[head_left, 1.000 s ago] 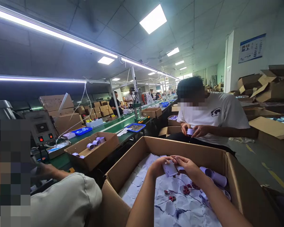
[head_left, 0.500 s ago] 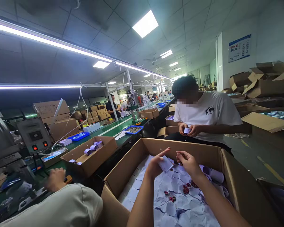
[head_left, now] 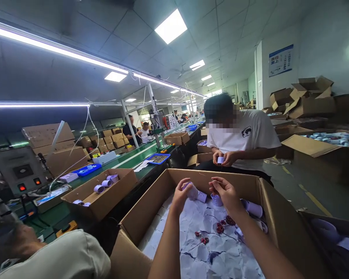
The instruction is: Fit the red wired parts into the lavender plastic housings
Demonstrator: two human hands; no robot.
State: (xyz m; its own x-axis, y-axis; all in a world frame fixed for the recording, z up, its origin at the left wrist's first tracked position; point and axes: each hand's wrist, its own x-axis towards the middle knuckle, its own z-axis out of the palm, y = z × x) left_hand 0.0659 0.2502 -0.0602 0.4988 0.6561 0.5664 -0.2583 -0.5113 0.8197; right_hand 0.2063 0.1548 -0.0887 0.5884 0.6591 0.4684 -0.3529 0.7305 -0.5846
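Your left hand (head_left: 182, 195) curls around a pale lilac piece (head_left: 192, 192), held above the far half of a large open cardboard box (head_left: 282, 232); its exact shape is blurred. Just beside it, your right hand (head_left: 225, 193) is narrow, thumb and fingers drawn close together, and you cannot tell from this view whether anything is pinched between the tips. Next to the held piece shows a lilac cylinder (head_left: 201, 197), with a lilac cup (head_left: 216, 200) below your right fingers and another lilac tube (head_left: 254, 209) near the box's right wall. Below your hands, small red parts (head_left: 220, 228) with thin dark leads lie scattered over crumpled white sheets (head_left: 192, 248) that cover the box's contents. Across the box from you, a seated person in a white T-shirt (head_left: 256, 120) bends over a small lilac cup (head_left: 220, 159), held in both hands. At your left, a co-worker's pale sleeve (head_left: 61, 255) reaches in, the hand (head_left: 20, 242) at its end blurred. Beyond that sleeve, a smaller carton (head_left: 116, 201) holds lilac cylinders at the edge of the long green tabletop (head_left: 125, 161), where a blue tray (head_left: 168, 157) of small pieces sits farther along.
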